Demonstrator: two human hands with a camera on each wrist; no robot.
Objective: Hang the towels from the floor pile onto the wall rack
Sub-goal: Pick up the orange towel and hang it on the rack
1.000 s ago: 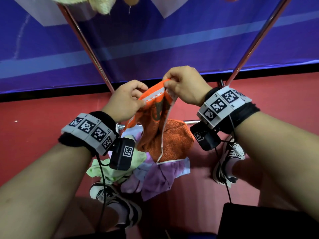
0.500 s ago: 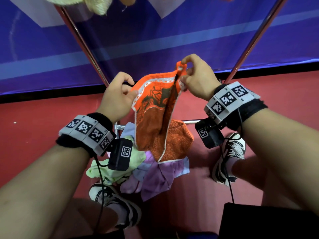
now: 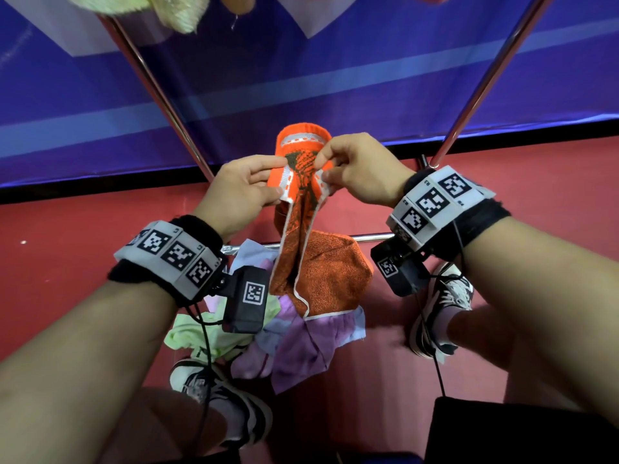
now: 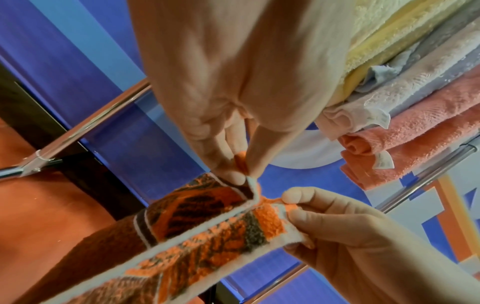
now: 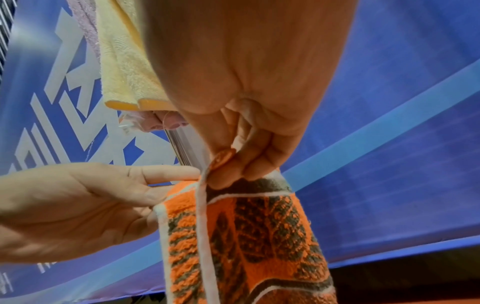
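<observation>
An orange towel (image 3: 318, 276) with a dark pattern and white border hangs between my hands above the floor pile (image 3: 301, 343) of purple, blue and green towels. My left hand (image 3: 275, 183) pinches its top edge on the left, and my right hand (image 3: 322, 169) pinches it on the right. The strip of towel between them arches upward. The left wrist view shows my left hand (image 4: 242, 176) pinching the towel (image 4: 207, 226) at a white corner. In the right wrist view my right hand (image 5: 221, 174) pinches the towel (image 5: 246, 236) at its border.
Two chrome rack poles (image 3: 157, 92) (image 3: 485, 75) slant up before the blue wall, with a low crossbar (image 3: 371, 236) behind the pile. Yellow (image 4: 389, 30) and coral towels (image 4: 415, 131) hang on the rack above. My shoes (image 3: 442, 313) (image 3: 217, 396) stand on the red floor beside the pile.
Half a second ago my hands held the towel's top edge spread wide. They have since come closer together, and the edge now bulges up between them.
</observation>
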